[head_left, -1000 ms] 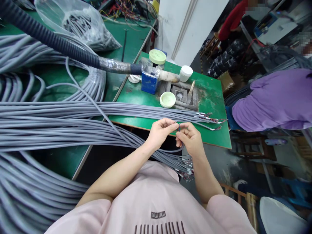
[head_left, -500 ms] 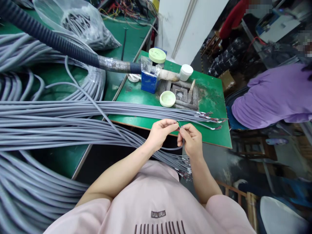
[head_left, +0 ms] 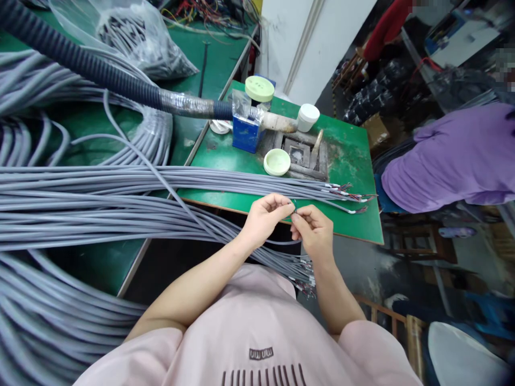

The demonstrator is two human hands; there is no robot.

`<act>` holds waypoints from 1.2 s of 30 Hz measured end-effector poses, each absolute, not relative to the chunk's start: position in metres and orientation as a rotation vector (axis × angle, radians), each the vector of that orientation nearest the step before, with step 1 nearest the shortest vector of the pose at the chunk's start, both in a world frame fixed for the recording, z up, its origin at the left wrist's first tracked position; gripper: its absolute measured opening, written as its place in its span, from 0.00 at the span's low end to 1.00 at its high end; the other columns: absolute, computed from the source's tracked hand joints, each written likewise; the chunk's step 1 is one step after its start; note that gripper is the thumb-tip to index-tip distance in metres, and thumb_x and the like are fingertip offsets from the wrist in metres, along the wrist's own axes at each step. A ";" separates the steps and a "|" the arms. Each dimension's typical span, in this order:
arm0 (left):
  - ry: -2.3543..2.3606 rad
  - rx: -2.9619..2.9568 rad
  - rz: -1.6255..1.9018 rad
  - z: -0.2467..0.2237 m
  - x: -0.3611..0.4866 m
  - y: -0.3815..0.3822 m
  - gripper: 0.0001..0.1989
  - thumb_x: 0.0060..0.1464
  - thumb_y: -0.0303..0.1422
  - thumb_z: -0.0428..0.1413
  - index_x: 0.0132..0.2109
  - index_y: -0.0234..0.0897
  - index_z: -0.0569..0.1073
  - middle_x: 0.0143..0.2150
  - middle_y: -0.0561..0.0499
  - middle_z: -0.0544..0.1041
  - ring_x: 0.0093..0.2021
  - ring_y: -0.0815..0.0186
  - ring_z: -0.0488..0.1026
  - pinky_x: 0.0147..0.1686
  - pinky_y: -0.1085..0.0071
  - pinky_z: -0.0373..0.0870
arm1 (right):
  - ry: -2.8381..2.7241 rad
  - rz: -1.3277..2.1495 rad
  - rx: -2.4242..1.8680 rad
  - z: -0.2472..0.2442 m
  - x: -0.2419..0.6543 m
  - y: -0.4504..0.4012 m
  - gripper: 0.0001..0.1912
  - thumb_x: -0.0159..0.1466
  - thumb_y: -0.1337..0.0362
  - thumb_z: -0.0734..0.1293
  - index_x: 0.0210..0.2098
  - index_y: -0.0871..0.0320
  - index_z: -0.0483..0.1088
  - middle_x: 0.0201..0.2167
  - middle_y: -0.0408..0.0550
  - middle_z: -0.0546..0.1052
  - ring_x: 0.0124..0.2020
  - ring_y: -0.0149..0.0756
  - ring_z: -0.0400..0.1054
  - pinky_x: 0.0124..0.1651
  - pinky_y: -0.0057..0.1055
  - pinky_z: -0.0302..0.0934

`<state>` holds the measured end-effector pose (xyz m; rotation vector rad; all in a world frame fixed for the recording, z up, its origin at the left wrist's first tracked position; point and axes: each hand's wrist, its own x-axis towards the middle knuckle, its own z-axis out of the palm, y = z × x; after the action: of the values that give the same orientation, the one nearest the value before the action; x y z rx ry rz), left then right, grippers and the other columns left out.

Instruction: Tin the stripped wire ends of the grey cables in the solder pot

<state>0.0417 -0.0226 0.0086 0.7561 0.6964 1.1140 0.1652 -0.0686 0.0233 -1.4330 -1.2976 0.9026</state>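
Observation:
My left hand (head_left: pixel 263 219) pinches thin wires at the end of a grey cable, just in front of the green table's near edge. Facing it, my right hand (head_left: pixel 316 230) has its fingertips closed on the same wire end, almost touching the left fingertips. The grey cable (head_left: pixel 281 243) curves up into my right hand from the left. Behind my hands, a bundle of grey cables (head_left: pixel 225 182) lies on the table, its stripped ends with white bands pointing right. A second bundle (head_left: pixel 193 220) passes beneath my left forearm, with its ends below my hands.
A black hose (head_left: pixel 120 80) runs to a blue box (head_left: pixel 245 134) beside a soldering pot (head_left: pixel 298 153). Around it stand a pale green open tub (head_left: pixel 277 162) and a white tub (head_left: pixel 308 117). A person in purple (head_left: pixel 450 161) is at the right.
My right fingertips have shifted slightly left, closer to my left fingertips. The wires between them are now more covered by the fingers.

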 end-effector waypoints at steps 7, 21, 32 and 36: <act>0.703 0.794 1.143 0.007 0.041 -0.023 0.10 0.43 0.35 0.65 0.29 0.34 0.75 0.28 0.54 0.75 0.29 0.71 0.70 0.34 0.73 0.68 | -1.286 0.820 -1.410 0.021 0.166 -0.065 0.07 0.61 0.60 0.67 0.29 0.56 0.69 0.22 0.38 0.70 0.18 0.25 0.64 0.21 0.24 0.57; 0.734 0.787 1.208 0.001 0.044 -0.025 0.12 0.43 0.38 0.65 0.30 0.34 0.74 0.28 0.54 0.75 0.28 0.72 0.70 0.33 0.74 0.69 | -1.265 0.814 -1.428 0.018 0.165 -0.053 0.08 0.60 0.59 0.68 0.29 0.56 0.70 0.22 0.39 0.70 0.20 0.26 0.61 0.23 0.25 0.57; 0.767 0.813 1.266 -0.011 0.051 -0.023 0.09 0.46 0.35 0.63 0.30 0.35 0.73 0.27 0.54 0.76 0.29 0.70 0.72 0.35 0.72 0.69 | -1.227 0.888 -1.407 0.013 0.170 -0.044 0.08 0.58 0.59 0.69 0.26 0.56 0.69 0.23 0.40 0.68 0.21 0.27 0.59 0.24 0.26 0.55; 0.780 0.884 1.280 -0.016 0.050 -0.021 0.07 0.48 0.33 0.62 0.30 0.35 0.73 0.27 0.54 0.76 0.30 0.71 0.72 0.36 0.73 0.68 | -1.206 0.906 -1.393 0.012 0.169 -0.041 0.08 0.59 0.60 0.68 0.27 0.56 0.69 0.21 0.39 0.68 0.21 0.27 0.60 0.24 0.25 0.55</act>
<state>0.0502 -0.0207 -0.0156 0.8843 0.7799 1.2802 0.1695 -0.0414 0.0120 -1.3935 -1.2061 0.9058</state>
